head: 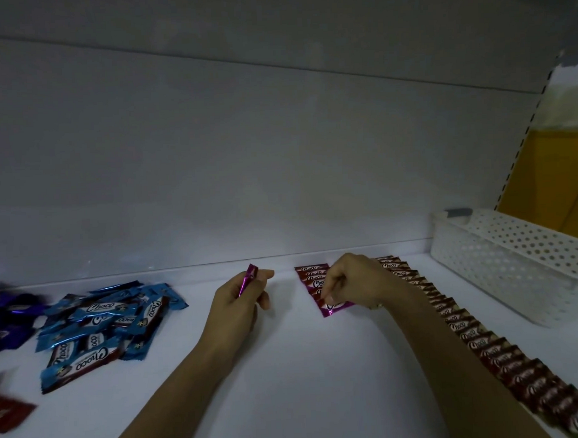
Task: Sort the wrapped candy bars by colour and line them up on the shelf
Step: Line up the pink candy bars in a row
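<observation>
The white shelf (302, 365) carries everything here. A white perforated basket (512, 260) sits at its back right corner, angled, and what is inside cannot be seen.

Just left of the basket, a long row of brown bars (475, 340) runs overlapped from the back edge down to the front right corner; that colour looks finished. Toward the left edge lies a loose heap of blue bars (101, 323), pointing every way and not yet lined up. A dark purple heap (12, 313) lies at the far left edge, blurred and partly cut off. 1 red bar (7, 413) shows at the front left corner.

Near the middle of the back edge, a short magenta row (311, 277) is started, just beside the head of the brown row.

The right hand (352, 279) is curled, its fingertips pinching a magenta bar (336, 307) that lies flat at the near end of that short row. The left hand (238, 302) hovers just left of it, fingers and thumb closed round another magenta bar in reserve (247, 279), held edge-up.

By my reading, 1 colour is done, 1 is barely begun, and at least 3 are left: well under halfway.
</observation>
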`<state>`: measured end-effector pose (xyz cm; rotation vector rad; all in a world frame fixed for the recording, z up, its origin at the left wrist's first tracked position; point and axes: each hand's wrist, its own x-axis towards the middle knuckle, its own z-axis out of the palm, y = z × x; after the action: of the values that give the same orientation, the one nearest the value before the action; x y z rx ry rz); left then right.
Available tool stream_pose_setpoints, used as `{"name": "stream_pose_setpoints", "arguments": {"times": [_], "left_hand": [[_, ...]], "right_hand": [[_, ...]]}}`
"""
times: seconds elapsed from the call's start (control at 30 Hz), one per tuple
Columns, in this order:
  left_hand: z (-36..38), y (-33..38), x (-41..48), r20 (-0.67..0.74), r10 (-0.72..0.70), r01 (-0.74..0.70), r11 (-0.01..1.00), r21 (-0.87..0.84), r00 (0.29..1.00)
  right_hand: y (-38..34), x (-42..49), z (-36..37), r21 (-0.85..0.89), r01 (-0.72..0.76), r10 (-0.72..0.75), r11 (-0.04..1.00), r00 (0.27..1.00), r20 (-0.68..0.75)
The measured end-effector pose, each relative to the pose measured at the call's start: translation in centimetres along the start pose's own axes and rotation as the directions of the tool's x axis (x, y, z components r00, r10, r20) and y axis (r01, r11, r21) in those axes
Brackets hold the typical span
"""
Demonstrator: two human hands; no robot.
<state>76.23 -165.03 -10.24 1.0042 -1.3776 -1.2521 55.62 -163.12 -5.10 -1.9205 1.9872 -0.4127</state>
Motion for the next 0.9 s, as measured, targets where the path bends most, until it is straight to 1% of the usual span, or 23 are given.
{"name": "stream_pose_setpoints", "arguments": {"times": [0.13,0.17,0.3,0.47,0.6,0.73,0.77,0.8,0.83,0.87,0.9], "left_hand": [[-0.1,-0.1,0.0,0.002,0.008,-0.008,1.000,0.012,1.000],[-0.1,-0.1,0.0,0.005,0.006,-0.006,1.000,0.014,1.000],[-0.2,-0.1,0.0,0.003,-0.058,0.058,0.998,-0.020,0.998],[-0.5,-0.3,0.5,-0.030,-0.110,0.109,0.993,-0.044,0.993],[-0.4,-0.4,0.4,-0.049,-0.055,0.053,0.998,-0.041,0.997],[-0.4,0.1,-0.3,0.020,0.041,-0.039,0.995,-0.091,0.999],[-0.5,0.2,-0.4,0.034,0.062,-0.058,0.994,-0.097,0.998],[-0.5,0.4,-0.6,0.050,0.081,-0.076,0.992,-0.097,0.995],[-0.5,0.5,-0.7,0.068,0.097,-0.090,0.992,-0.093,0.993],[-0.6,0.5,-0.7,0.087,0.108,-0.100,0.991,-0.088,0.990],[-0.6,0.5,-0.7,0.103,0.115,-0.107,0.991,-0.081,0.988]], "right_hand": [[0.3,-0.2,-0.4,0.015,-0.032,0.032,0.999,0.999,-0.025],[0.5,-0.3,-0.6,-0.003,-0.046,0.046,0.999,0.998,-0.034],[1.0,-0.6,-1.4,-0.189,-0.060,0.050,0.980,0.997,-0.054],[0.8,-0.6,-1.3,-0.249,-0.081,0.072,0.965,0.996,-0.047],[0.9,-0.6,-1.2,-0.282,-0.078,0.065,0.956,0.996,-0.055],[0.8,-0.7,-1.3,-0.296,-0.065,0.051,0.953,0.997,-0.053],[0.5,-0.7,-1.3,-0.231,-0.040,0.023,0.972,0.997,-0.077],[0.0,-0.6,-1.2,-0.096,0.009,-0.019,0.995,0.995,-0.102],[-0.9,-0.5,-0.8,0.084,0.077,-0.067,0.993,0.990,-0.120],[-2.0,-0.4,-0.2,0.256,0.146,-0.116,0.956,0.985,-0.127],[-3.1,-0.4,0.4,0.391,0.201,-0.164,0.898,0.978,-0.125]]}}
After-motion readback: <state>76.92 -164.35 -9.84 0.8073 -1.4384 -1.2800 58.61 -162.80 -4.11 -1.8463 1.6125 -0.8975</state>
